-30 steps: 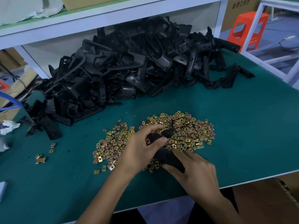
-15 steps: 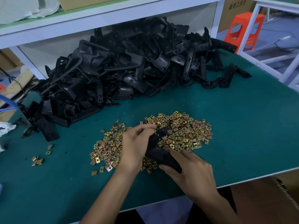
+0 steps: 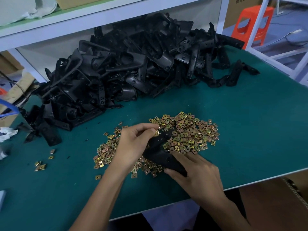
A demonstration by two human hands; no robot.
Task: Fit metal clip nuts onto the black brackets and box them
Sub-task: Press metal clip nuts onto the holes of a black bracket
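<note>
- Over the near heap of clip nuts (image 3: 191,132), the right hand (image 3: 198,177) grips a black bracket (image 3: 160,147) by its near end; its long axis runs near to far.
- Left hand (image 3: 133,144) pinches one clip nut (image 3: 156,132), just beside the bracket's far end.
- Far-right carton (image 3: 241,7) print: illegible.

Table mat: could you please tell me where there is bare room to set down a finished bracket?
Bare mat lies right of the clip nut pile, up to the table's edge, and at the near left, in front of a few stray nuts. The bracket heap crowds the back; the pile fills the centre.
</note>
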